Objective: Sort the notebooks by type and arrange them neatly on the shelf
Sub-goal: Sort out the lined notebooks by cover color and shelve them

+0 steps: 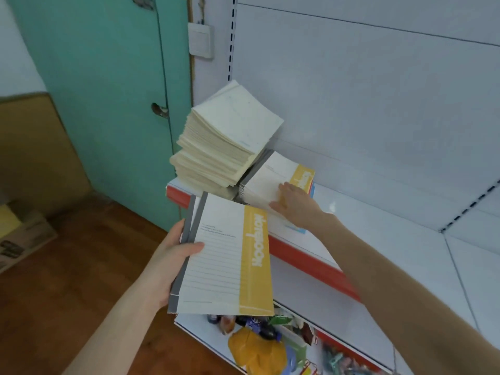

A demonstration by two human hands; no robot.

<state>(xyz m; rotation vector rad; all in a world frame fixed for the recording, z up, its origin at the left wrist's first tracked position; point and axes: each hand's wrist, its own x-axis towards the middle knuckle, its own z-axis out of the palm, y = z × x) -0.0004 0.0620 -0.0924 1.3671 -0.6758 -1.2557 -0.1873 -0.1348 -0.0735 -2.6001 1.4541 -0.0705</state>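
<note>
Holds a bundle of notebooks [224, 253] in the left hand [173, 255], thumb across the lined white cover and fingers curled round the grey spines. Reads "Notebook" in white letters along the yellow band at the right edge, running sideways; smaller print near the top too blurred to read. Counts two grey spines clearly, perhaps a third beneath.

Rests the right hand [295, 204] flat on a short pile [270, 177] of matching yellow-banded books, fingers fairly straight on the top cover, gripping nothing. Same white lettering on that band, mostly hidden by the hand. Number of books in that pile not countable from here.

Just left of the pile and touching it: one tall stack [230, 142] of plain cream books, fanned unevenly, corners jutting past each other, with no legible writing. Both on the far-left end of the white shelf [378, 239], close to its red front edge [311, 255].

To the right of the pile, bare shelf board running to the back panel and the slotted upright.

Below, a lower shelf holding mixed coloured packets [259, 345]. Left of the unit: a green door [108, 90], one wall switch [200, 40], one cardboard box [24, 239] on the wooden floor.
</note>
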